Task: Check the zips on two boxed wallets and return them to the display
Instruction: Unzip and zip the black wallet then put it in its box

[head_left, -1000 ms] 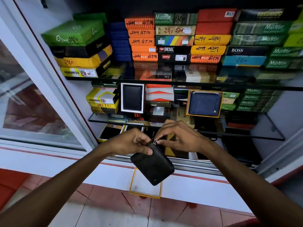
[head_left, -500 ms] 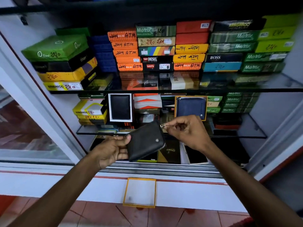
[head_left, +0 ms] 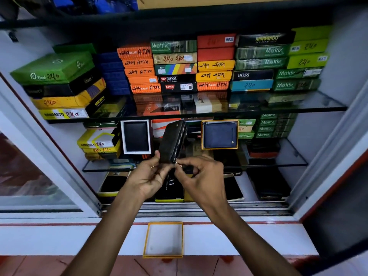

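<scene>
Black zip wallet (head_left: 172, 141) held upright in front of the display shelves.
Left hand (head_left: 148, 177) grips its lower end while the right hand (head_left: 201, 175) fingers (head_left: 184, 163) pinch the zip pull (head_left: 177, 163); below the wallet an empty orange-rimmed box (head_left: 146, 240) lies on the white ledge (head_left: 59, 240), and right of it a boxed blue wallet (head_left: 219, 134) stands.

The black wallet (head_left: 172, 141), which hung corner-down below the hands a second ago and lay flat, face to the camera, half a second ago, now stands upright on end with its zipped edge turned toward the viewer. The left hand (head_left: 148, 176) has shifted from the wallet's left side to grip its lower end. The right hand (head_left: 201, 174) has dropped from the wallet's upper right corner to its bottom, pinching the zip pull (head_left: 177, 163) there.
</scene>
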A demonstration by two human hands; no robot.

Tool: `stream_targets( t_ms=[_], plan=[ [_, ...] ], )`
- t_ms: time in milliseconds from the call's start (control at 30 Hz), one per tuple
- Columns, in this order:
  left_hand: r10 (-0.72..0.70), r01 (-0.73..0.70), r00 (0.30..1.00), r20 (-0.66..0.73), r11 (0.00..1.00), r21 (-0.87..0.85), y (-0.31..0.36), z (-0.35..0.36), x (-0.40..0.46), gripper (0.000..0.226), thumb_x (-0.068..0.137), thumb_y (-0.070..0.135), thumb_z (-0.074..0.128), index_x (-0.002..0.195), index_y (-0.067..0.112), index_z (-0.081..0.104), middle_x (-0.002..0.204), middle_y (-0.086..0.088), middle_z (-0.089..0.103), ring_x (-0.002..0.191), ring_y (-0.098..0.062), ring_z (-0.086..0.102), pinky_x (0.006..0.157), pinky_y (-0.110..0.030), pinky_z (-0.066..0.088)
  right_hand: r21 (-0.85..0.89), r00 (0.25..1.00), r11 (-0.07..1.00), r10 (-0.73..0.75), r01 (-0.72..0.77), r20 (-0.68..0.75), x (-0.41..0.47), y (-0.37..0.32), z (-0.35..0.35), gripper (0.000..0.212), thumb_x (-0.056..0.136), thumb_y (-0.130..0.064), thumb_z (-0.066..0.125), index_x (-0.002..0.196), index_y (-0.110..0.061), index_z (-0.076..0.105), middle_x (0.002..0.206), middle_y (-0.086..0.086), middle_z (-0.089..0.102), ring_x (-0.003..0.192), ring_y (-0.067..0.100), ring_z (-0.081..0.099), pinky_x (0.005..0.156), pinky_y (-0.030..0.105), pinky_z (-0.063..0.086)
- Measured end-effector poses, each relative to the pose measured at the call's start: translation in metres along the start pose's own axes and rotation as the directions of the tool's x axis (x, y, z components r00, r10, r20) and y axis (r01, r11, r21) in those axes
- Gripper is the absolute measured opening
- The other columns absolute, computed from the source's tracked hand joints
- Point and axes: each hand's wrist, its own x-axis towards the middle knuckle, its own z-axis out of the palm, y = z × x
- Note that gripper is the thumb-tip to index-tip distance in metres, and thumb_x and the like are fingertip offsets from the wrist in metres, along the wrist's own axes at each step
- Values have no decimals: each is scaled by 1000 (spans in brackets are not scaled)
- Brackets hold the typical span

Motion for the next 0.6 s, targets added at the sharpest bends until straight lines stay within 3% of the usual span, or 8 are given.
stream_targets(
  t_ms=[67, 167, 233, 367, 467, 533, 600],
  plan=[
    [-6, 7, 999, 36, 1000, -6, -2, 3, -2, 25, 91, 19, 60, 88, -7, 61, 72, -22, 74, 64, -30, 75, 49, -35, 60, -9, 1000, 1000, 16, -17, -18, 4, 1, -1, 14, 75, -25, 75, 87, -21, 81, 75, -8, 76, 63, -18, 48, 61, -1, 31],
    [-26, 24, 998, 60, 999, 31, -6, 5, -3, 37, 83, 21, 70, 111, -2, 62, 99, -15, 72, 100, -22, 70, 73, -37, 62, -12, 1000, 1000, 5, -5, 2, 6, 1, -2, 14, 76, -28, 71, 86, -23, 80, 78, -9, 75, 64, -17, 47, 63, 1, 31],
    [-5, 2, 999, 46, 999, 54, -10, 7, -3, 47, 83, 20, 71, 124, 3, 58, 114, -13, 69, 113, -20, 63, 76, -39, 60, -19, 1000, 1000, 1, 0, 20, 4, 3, -1, 15, 78, -29, 69, 87, -23, 79, 81, -9, 75, 64, -17, 43, 64, 9, 34],
    [36, -36, 999, 39, 999, -2, -16, 6, -3, 42, 86, 9, 64, 125, -4, 55, 86, -20, 75, 78, -26, 75, 59, -42, 63, -53, 999, 998, 40, -39, 16, 6, 12, -5, 9, 82, -25, 69, 88, -24, 76, 81, -12, 70, 62, -12, 47, 62, 9, 34],
    [51, -50, 997, 57, 999, -10, -15, 4, -3, 26, 89, 4, 59, 113, -5, 57, 82, -24, 75, 73, -31, 75, 59, -46, 62, -36, 998, 997, 70, -70, 0, 13, 19, -15, 8, 86, -26, 68, 90, -24, 75, 74, -19, 61, 65, -5, 54, 59, 6, 33],
    [52, -56, 996, 70, 998, 43, -15, -2, -2, 16, 90, 4, 57, 104, -2, 58, 79, -22, 76, 69, -30, 75, 59, -46, 62, -35, 994, 994, 102, -103, -29, 19, 25, -25, 11, 88, -31, 66, 92, -26, 74, 70, -21, 57, 61, -1, 53, 58, 13, 36],
    [46, -57, 994, 95, 991, 117, -13, -12, -1, 17, 90, 4, 56, 106, 0, 57, 83, -20, 76, 76, -29, 75, 66, -46, 62, -32, 990, 989, 140, -141, -33, 28, 35, -39, 14, 88, -36, 63, 95, -29, 73, 72, -18, 62, 56, 1, 49, 57, 19, 37]
  ],
)
